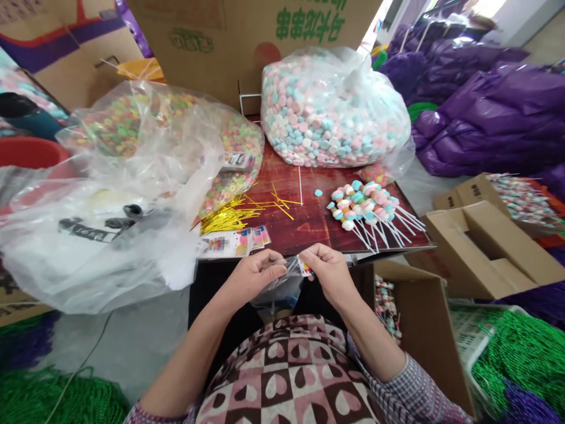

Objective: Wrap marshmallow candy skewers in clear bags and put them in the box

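Between my hands, just off the table's front edge, is a small clear plastic bag (291,268) with a colourful printed part at its right end. My left hand (260,270) pinches the clear end. My right hand (325,266) grips the printed end between thumb and fingers. On the table beyond my left hand lie flat printed bags (233,241) and a pile of gold twist ties (227,217). To the right sits a heap of candy skewers (366,206) in pink, white and blue, their white sticks pointing toward the front.
A big bag of pastel candies (331,118) stands at the back of the red-brown table (286,182). Bags of coloured ring-shaped pieces (128,123) fill the left. An open cardboard box (424,318) holding skewers stands right of my lap. Green strands (521,353) fill a white basket.
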Motion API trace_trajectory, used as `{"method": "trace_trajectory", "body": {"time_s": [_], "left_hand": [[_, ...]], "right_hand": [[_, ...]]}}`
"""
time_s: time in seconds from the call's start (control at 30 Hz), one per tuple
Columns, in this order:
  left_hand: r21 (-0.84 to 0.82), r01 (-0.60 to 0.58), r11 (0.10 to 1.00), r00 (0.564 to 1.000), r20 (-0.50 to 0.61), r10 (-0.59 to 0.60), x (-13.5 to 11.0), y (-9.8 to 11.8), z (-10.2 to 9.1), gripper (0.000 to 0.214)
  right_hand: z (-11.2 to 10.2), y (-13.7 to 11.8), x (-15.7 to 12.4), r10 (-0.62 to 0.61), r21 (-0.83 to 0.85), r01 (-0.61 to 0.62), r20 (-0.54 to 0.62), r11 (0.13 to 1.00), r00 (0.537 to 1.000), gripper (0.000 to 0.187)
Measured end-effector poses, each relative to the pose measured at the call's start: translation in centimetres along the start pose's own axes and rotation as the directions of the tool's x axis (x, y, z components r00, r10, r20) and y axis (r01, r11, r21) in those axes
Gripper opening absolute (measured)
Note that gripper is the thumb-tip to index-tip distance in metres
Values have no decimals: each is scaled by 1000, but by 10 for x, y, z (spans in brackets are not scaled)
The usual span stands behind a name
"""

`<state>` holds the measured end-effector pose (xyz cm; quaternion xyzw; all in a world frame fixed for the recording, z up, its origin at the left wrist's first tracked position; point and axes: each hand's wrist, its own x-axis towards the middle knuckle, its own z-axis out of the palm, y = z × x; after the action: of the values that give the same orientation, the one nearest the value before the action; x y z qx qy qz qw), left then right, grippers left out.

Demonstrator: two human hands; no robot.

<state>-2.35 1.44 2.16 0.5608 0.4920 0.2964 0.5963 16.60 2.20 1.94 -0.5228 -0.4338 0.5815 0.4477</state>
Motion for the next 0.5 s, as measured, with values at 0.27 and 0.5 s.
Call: {"method": "trace_trajectory", "body": {"time_s": [0.27, 0.5], "left_hand": [[275, -80, 958, 995, -40, 95, 4, 4, 8, 41], [235, -143, 961, 983, -79, 166, 6, 4, 12, 24]], "right_hand": [[-10, 2, -5, -224, -406, 171, -85, 898, 971, 51], [-18, -3, 0, -203, -479, 179, 3, 859, 979, 47]]}}
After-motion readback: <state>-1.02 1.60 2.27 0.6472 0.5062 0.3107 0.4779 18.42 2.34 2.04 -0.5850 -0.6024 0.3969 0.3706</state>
